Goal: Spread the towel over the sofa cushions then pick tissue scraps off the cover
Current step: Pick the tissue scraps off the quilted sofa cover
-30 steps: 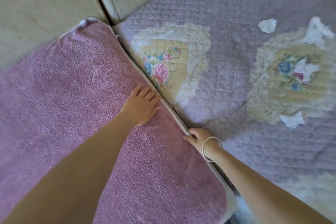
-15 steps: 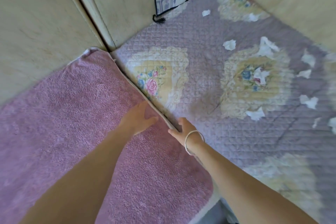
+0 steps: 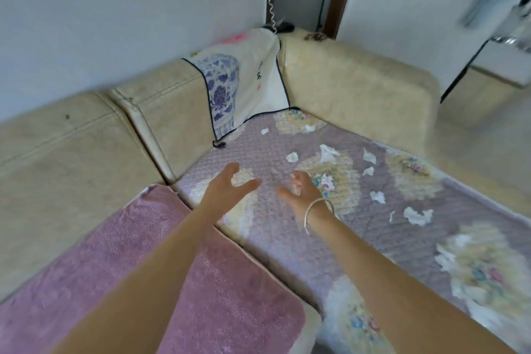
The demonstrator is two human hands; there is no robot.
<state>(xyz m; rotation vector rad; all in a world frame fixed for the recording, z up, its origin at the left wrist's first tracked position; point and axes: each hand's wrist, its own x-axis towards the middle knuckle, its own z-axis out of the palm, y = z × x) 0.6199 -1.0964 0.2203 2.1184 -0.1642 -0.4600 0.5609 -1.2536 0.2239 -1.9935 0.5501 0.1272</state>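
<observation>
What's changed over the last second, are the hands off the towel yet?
Yes. Both hands have left the towel: the left hand and right hand moved forward over the cover, open and holding nothing, toward the tissue scraps. The view also tilted up, so the sofa back now shows. The towel stays spread flat; the scraps lie where they were.

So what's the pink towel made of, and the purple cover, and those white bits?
The pink towel looks like terry cloth, fuzzy and looped. The purple cover looks like quilted fabric, stitched in little diamonds with printed flowers. The white bits look like torn tissue paper: thin, crumpled, ragged-edged.
</observation>
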